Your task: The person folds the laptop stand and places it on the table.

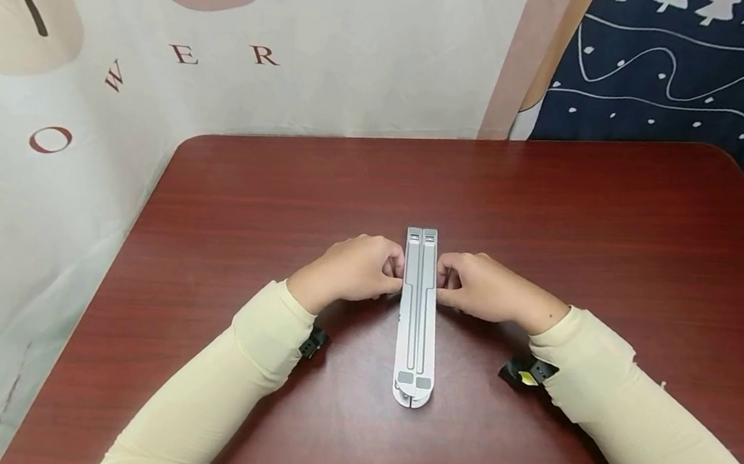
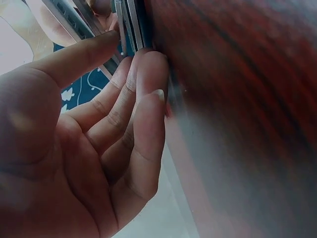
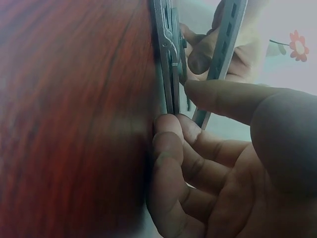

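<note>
A silver folding laptop stand [image 1: 415,307] stands lengthwise on the table, its two long rails side by side and its rounded ends toward me. My left hand [image 1: 364,268] pinches its left side near the far half with curled fingers and thumb. From the other side my right hand [image 1: 487,287] grips the stand in the same way. In the left wrist view, fingertips [image 2: 151,72] reach the lower bars close to the tabletop. The right wrist view shows an upper rail [image 3: 225,42] slanting apart from the lower bars [image 3: 171,59], with the thumb between them.
The reddish-brown wooden table [image 1: 265,196] has rounded far corners. Behind it hangs a pale printed cloth [image 1: 380,55] with letters, and a dark blue patterned cloth [image 1: 676,83] at the right. Black camera straps [image 1: 529,371] sit at both wrists.
</note>
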The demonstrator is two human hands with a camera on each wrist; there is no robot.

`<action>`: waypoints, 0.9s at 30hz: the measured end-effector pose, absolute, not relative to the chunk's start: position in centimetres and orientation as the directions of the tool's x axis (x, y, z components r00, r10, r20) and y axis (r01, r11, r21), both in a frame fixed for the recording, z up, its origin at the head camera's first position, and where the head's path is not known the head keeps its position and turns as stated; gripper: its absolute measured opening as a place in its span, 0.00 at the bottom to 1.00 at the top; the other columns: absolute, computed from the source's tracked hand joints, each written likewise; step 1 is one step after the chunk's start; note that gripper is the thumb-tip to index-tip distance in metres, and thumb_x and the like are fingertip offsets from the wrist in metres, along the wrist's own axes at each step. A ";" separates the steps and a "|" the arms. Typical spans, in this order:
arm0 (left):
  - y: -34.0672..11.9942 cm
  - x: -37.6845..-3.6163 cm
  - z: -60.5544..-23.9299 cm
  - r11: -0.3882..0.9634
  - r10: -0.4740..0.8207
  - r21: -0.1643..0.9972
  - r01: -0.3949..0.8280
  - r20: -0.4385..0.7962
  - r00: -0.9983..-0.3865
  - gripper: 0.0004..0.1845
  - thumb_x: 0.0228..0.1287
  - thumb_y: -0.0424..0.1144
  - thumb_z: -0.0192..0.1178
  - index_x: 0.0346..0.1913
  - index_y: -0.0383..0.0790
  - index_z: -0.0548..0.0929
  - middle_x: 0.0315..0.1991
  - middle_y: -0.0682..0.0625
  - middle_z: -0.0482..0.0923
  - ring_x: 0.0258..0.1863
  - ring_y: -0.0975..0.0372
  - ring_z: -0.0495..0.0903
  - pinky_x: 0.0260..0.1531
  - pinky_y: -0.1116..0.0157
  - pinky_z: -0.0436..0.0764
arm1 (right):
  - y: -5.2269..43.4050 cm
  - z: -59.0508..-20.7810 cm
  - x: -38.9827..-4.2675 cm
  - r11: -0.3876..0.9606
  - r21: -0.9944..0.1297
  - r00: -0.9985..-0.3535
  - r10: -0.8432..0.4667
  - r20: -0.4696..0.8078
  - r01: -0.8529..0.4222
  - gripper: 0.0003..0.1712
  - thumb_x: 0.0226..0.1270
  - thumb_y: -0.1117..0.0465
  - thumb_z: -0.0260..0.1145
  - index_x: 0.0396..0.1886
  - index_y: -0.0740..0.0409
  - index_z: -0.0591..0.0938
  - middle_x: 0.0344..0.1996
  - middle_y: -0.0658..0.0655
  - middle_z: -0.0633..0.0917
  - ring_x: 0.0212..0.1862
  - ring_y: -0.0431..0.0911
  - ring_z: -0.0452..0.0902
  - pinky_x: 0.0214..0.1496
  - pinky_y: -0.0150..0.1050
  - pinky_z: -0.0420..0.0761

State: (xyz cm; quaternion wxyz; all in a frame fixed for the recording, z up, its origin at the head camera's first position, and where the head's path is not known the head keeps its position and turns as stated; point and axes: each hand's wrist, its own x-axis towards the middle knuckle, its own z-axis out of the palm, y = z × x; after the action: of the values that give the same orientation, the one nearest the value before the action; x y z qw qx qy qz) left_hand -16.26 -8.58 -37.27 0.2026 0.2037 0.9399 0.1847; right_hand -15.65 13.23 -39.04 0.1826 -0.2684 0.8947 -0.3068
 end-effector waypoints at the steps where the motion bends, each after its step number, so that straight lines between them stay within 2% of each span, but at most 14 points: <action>1: -8.6 -16.3 -37.2 0.851 0.456 0.423 0.312 -0.301 -0.837 0.04 0.62 0.45 0.65 0.31 0.54 0.82 0.20 0.63 0.82 0.24 0.68 0.79 0.30 0.63 0.76 | 13.3 -39.0 -15.7 0.666 -0.642 -0.788 -0.597 -0.153 -0.380 0.07 0.62 0.61 0.69 0.29 0.55 0.78 0.19 0.48 0.80 0.21 0.38 0.73 0.27 0.33 0.74; 6: -8.5 -16.1 -37.3 0.854 0.459 0.399 0.333 -0.279 -0.844 0.05 0.61 0.46 0.66 0.30 0.54 0.81 0.23 0.63 0.81 0.28 0.68 0.79 0.32 0.63 0.77 | 13.4 -39.2 -15.6 0.660 -0.634 -0.780 -0.610 -0.138 -0.404 0.06 0.61 0.61 0.69 0.29 0.55 0.78 0.19 0.48 0.80 0.23 0.37 0.73 0.27 0.33 0.73; 15: -8.8 -15.8 -37.5 0.865 0.453 0.370 0.338 -0.289 -0.843 0.07 0.61 0.46 0.67 0.30 0.52 0.80 0.25 0.61 0.81 0.28 0.66 0.78 0.30 0.63 0.76 | 13.0 -39.5 -15.6 0.653 -0.618 -0.752 -0.643 -0.145 -0.438 0.08 0.61 0.59 0.70 0.29 0.54 0.78 0.19 0.47 0.78 0.22 0.37 0.72 0.27 0.32 0.73; 21: -8.8 -15.8 -37.3 0.860 0.471 0.365 0.356 -0.300 -0.830 0.07 0.61 0.46 0.67 0.30 0.52 0.80 0.26 0.60 0.80 0.29 0.66 0.78 0.30 0.64 0.76 | 13.0 -39.0 -15.5 0.673 -0.583 -0.746 -0.646 -0.163 -0.455 0.09 0.62 0.57 0.69 0.30 0.53 0.78 0.19 0.47 0.78 0.23 0.37 0.72 0.28 0.33 0.73; 27: -8.6 -15.8 -37.5 0.845 0.502 0.369 0.388 -0.297 -0.812 0.07 0.62 0.47 0.67 0.32 0.51 0.80 0.26 0.60 0.81 0.29 0.68 0.78 0.31 0.65 0.77 | 13.5 -39.2 -15.5 0.671 -0.587 -0.750 -0.643 -0.157 -0.453 0.08 0.62 0.59 0.69 0.29 0.53 0.78 0.19 0.47 0.77 0.23 0.37 0.71 0.27 0.33 0.72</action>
State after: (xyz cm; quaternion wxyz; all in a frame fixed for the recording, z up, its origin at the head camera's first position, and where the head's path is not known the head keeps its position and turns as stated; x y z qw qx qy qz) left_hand -15.79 -8.58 -37.49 0.1948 0.2365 0.9405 0.1470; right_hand -15.49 13.45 -39.17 0.1781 -0.3056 0.8966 -0.2664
